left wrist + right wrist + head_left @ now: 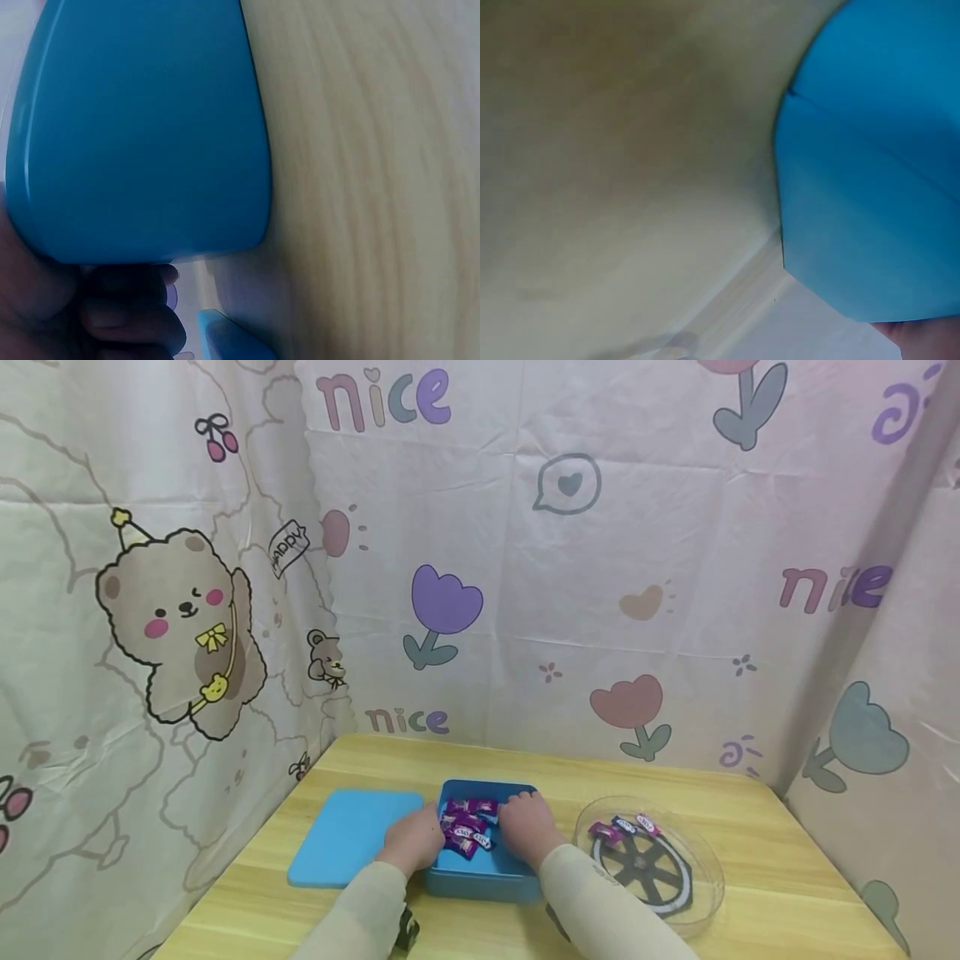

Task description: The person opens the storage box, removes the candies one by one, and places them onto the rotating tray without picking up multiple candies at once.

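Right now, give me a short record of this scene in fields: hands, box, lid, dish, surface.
left hand: inside the blue box, on the candies
right hand: inside the box, on the candies
blue box: open, holds purple wrapped candies
lid: flat, left of box
clear dish: right of box, a few candies inside
surface: wooden table

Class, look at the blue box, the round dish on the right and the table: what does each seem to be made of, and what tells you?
Blue box: probably painted tin or plastic; its smooth, even walls with rounded corners leave that open.
Round dish: clear plastic or glass, since the table shows through its rim.
Table: wood or wood-look laminate, with pale grain lines.
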`<move>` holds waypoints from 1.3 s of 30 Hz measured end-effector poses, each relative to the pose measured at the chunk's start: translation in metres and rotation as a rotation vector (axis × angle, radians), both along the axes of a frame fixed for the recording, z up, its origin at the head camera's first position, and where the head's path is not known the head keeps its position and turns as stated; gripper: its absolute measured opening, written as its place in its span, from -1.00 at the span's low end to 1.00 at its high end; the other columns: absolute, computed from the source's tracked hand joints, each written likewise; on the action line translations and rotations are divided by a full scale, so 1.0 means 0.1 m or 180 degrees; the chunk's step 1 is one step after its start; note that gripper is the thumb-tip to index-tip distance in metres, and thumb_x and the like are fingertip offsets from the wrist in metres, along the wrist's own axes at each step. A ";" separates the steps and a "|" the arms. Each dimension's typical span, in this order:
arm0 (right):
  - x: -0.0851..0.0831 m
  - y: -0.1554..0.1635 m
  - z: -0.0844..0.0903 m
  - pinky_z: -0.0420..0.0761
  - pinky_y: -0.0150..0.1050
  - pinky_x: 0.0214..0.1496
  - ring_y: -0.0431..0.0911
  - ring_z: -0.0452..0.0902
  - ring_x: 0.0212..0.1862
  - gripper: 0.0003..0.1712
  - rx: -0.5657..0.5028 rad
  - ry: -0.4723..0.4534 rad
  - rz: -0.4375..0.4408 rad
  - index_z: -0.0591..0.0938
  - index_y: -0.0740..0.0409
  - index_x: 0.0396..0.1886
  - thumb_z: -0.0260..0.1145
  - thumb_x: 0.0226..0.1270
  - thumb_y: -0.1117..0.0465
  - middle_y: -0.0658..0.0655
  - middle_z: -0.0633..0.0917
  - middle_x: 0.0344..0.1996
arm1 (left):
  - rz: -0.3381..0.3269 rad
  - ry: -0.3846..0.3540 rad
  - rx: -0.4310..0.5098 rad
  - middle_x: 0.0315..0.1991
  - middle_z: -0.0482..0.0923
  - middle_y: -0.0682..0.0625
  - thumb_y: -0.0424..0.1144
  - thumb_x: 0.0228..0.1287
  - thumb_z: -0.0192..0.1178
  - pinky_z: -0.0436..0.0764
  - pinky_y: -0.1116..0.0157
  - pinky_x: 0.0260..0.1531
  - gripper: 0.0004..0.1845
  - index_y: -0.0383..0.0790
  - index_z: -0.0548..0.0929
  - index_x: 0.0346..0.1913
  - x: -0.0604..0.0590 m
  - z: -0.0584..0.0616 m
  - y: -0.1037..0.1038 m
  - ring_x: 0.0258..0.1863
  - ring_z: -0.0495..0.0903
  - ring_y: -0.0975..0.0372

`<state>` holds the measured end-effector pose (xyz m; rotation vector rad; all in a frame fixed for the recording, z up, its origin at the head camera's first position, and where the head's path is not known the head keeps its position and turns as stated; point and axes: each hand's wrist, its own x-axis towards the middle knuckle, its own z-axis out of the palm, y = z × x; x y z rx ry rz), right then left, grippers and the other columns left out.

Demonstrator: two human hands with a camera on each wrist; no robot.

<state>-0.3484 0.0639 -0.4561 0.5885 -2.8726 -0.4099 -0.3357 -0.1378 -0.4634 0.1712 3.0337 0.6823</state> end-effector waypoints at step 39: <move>0.13 1.27 0.32 0.61 -0.11 -0.25 -0.17 0.51 -0.38 -0.77 -0.1425 -0.0214 -0.0181 0.60 -0.03 -0.35 0.38 0.08 0.38 -0.14 0.61 -0.45 | 0.0027 -0.0027 0.0006 -0.04 0.65 -0.20 -0.30 0.46 0.07 0.58 -0.18 -0.06 -0.70 -0.35 0.56 0.15 -0.01 0.00 0.00 -0.09 0.61 -0.03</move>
